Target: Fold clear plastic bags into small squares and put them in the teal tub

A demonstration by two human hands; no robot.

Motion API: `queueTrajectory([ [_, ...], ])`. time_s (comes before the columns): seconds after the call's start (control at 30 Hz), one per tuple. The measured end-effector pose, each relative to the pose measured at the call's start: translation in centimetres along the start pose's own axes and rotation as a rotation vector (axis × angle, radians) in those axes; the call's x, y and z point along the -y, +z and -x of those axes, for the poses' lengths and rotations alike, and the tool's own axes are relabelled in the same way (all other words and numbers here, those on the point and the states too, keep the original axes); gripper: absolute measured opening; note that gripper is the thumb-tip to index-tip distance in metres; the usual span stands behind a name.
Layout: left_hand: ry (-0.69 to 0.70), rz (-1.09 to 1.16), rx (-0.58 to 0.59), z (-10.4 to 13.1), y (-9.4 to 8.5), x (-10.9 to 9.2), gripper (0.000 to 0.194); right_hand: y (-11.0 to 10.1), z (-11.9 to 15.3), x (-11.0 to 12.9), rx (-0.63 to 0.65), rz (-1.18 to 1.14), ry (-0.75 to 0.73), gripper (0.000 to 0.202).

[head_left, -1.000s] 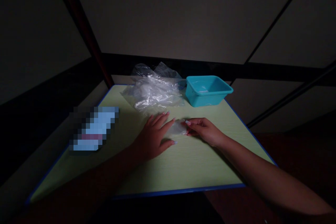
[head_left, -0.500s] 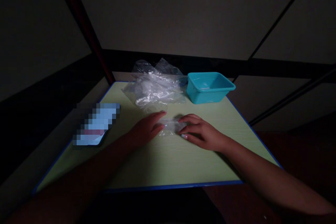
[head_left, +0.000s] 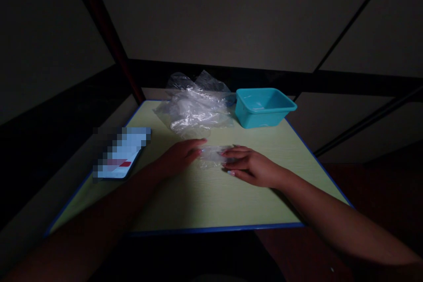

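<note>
A: What do we record at the centre?

B: We find a small, flat piece of clear, crinkled plastic film [head_left: 211,157] lying on the pale green table with blue edging [head_left: 231,207], between the two hands.

A: State of the fingers?

B: On the left hand [head_left: 178,156], at nine o'clock from the film, thumb and forefinger stand parted at its edge; the other fingers we cannot tell. On the right hand [head_left: 261,168], at three o'clock, the fingers spread loosely over the film's end, thumb apart on the near side. We cannot confirm a pinch by either.

A: Surroundings?

B: We note a heap of clear, shiny plastic bagging [head_left: 198,112] at eleven o'clock, a turquoise rectangular plastic tub [head_left: 264,119] between one and two, and a dark-edged flat phone [head_left: 137,141], screen lit, at nine beyond the left hand.

A: Our judgement on handling?

B: The film looks thin and liable to slip or crease. We advise light, even pressure, one hand anchoring while the other smooths outward, nails kept clear.
</note>
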State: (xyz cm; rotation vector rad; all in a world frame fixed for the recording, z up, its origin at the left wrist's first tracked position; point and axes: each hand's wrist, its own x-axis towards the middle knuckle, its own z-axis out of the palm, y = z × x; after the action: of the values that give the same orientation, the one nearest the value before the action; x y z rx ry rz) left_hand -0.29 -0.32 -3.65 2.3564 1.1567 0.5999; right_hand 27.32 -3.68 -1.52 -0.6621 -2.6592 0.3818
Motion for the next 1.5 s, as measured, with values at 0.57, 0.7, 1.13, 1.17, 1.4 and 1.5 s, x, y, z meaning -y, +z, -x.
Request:
queueTrajectory([
  [0.57,-0.014,-0.005,0.045,-0.2,0.2,0.5,0.052,0.2,0.0,0.2,-0.093,-0.102,0.073,0.033],
  [0.7,-0.02,-0.027,0.025,-0.5,0.5,0.5,0.043,0.0,-0.1,0.2,-0.1,-0.085,0.079,0.033],
  [1.13,0.031,-0.114,-0.042,-0.9,1.2,-1.4,0.036,0.2,-0.1,0.2,-0.114,-0.03,0.056,0.035],
  [1.17,0.032,-0.12,-0.036,-1.0,1.3,-1.4,0.036,0.2,-0.1,0.2,-0.115,-0.03,0.053,0.035],
  [1.4,0.01,-0.164,-0.027,-1.5,1.3,-1.1,0.034,0.2,0.0,0.1,-0.127,-0.035,0.055,0.035],
  [1.5,0.008,-0.177,-0.037,-1.5,1.4,-0.9,0.031,0.4,0.0,0.1,-0.117,-0.041,0.06,0.035],
])
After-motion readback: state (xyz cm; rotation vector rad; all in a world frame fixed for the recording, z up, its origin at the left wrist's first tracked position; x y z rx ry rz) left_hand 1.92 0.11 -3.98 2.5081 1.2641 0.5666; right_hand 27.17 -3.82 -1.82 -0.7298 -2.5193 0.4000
